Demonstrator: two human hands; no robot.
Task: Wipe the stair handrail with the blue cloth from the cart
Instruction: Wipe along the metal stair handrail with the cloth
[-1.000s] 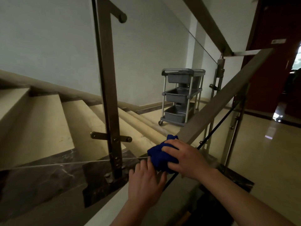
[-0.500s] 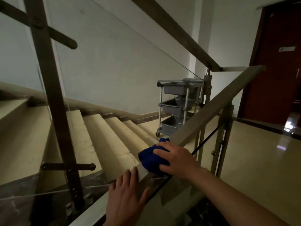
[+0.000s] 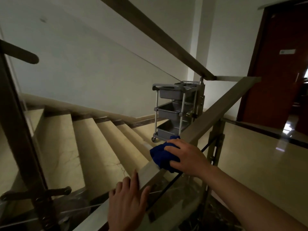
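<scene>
the right hand (image 3: 188,158) presses a bunched blue cloth (image 3: 162,155) onto the top of the sloping stair handrail (image 3: 215,112), fingers curled over the fabric and thumb at its near edge, so the cloth sits wrapped over the rail just below the hand. the left hand (image 3: 128,202) lies flat and open on the same rail, lower down and nearer the camera, fingers spread, gripping nothing. a grey three-tier cart (image 3: 173,107) stands on the landing beyond the rail, at the foot of the beige marble steps (image 3: 86,147). a dark red door (image 3: 280,64) stands at the right.
</scene>
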